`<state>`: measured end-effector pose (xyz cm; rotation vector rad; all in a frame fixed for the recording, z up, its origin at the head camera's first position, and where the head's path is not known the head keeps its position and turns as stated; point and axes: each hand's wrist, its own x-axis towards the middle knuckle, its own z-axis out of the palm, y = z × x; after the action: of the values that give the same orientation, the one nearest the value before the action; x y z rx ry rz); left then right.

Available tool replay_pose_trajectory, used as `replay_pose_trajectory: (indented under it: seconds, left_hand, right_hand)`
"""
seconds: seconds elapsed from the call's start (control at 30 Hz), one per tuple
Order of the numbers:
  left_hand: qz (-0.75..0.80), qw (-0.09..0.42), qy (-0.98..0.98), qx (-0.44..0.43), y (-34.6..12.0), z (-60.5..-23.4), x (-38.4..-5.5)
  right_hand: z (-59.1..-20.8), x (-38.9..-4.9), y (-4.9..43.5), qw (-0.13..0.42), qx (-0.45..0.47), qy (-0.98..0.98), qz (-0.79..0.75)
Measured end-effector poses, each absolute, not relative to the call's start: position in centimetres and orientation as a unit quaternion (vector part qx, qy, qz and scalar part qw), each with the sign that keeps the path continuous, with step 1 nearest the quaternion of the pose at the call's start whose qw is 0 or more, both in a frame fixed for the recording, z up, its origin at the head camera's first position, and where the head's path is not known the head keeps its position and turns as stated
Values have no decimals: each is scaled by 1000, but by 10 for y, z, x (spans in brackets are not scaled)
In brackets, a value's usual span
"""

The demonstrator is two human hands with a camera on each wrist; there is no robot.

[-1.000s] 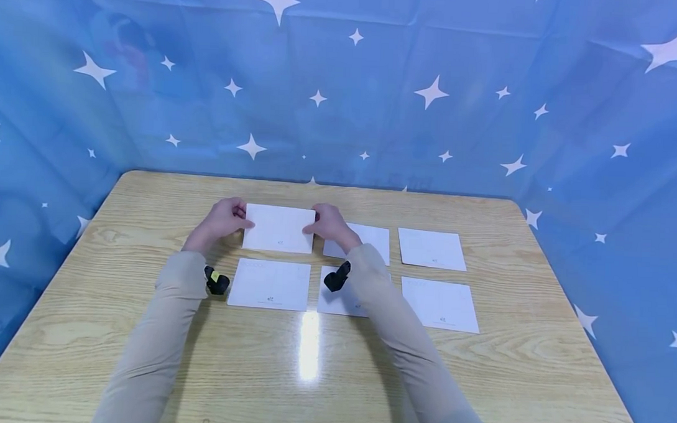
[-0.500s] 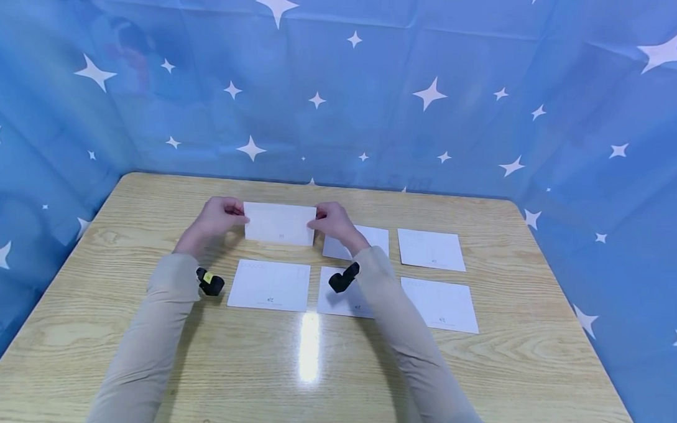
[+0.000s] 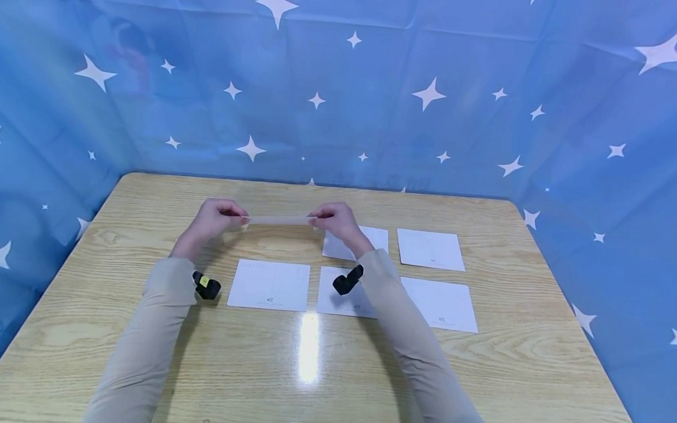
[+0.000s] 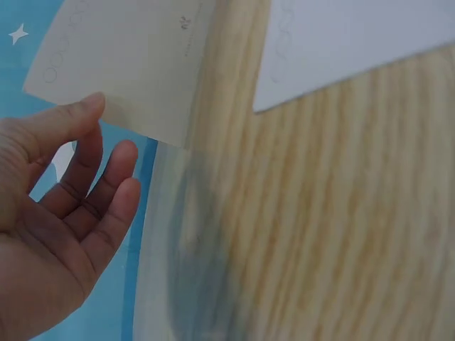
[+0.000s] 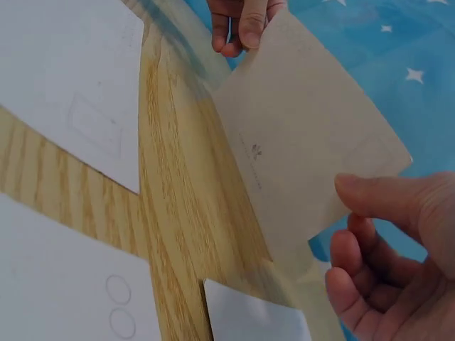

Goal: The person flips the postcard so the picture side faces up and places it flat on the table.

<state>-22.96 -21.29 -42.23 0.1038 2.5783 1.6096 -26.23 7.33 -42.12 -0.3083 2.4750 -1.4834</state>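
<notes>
Between my two hands a white postcard [image 3: 279, 220] is held up over the far left part of the table, tilted so that it looks like a thin strip in the head view. My left hand [image 3: 213, 223] pinches its left edge between thumb and forefinger, the other fingers loosely bent. At the opposite short edge, the thumb and fingers of my right hand [image 3: 338, 224] grip it. The right wrist view shows the postcard's [image 5: 306, 128] printed side, with a small logo and a faint stamp box. Faint circles run along one end of the postcard [image 4: 128, 64] in the left wrist view.
Several more postcards lie flat on the wooden table [image 3: 534, 368]: one [image 3: 269, 285] nearest the left arm, one [image 3: 375, 239] partly under the right hand, others [image 3: 431, 249] to the right. A blue star-patterned curtain [image 3: 341, 124] hangs behind the table.
The postcard has tipped from facing the head camera to nearly edge-on. Both hands keep their grip, having shifted slightly. The postcards on the table have not moved.
</notes>
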Motion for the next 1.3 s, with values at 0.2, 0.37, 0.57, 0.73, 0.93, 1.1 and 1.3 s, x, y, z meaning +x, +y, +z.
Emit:
replay_pose_trajectory:
  seconds: [0.2, 0.37, 0.57, 0.73, 0.93, 1.1, 1.3]
  left_hand:
    - [530, 64, 845, 26, -214, -423, -227]
    - [525, 75, 847, 30, -216, -426, -227]
    - [506, 108, 855, 33, -219, -430, -226]
    - [491, 117, 863, 32, -218, -434, -229]
    - [472, 109, 874, 31, -214, -439, -229]
    - [453, 103, 885, 35, -210, -438, -228]
    - [439, 88, 893, 42, -203, -434, -229]
  right_hand:
    - [-421, -260, 77, 140, -123, 832, -522]
    - [-424, -259, 78, 141, -132, 844, -500]
    - [-425, -257, 77, 149, -122, 866, -461]
    - [-424, -256, 78, 160, -130, 874, -440]
    - [-426, -255, 76, 174, -134, 875, -432]
    - [-426, -254, 74, 186, -124, 875, -430]
    - [-426, -254, 70, 190, -113, 885, -410]
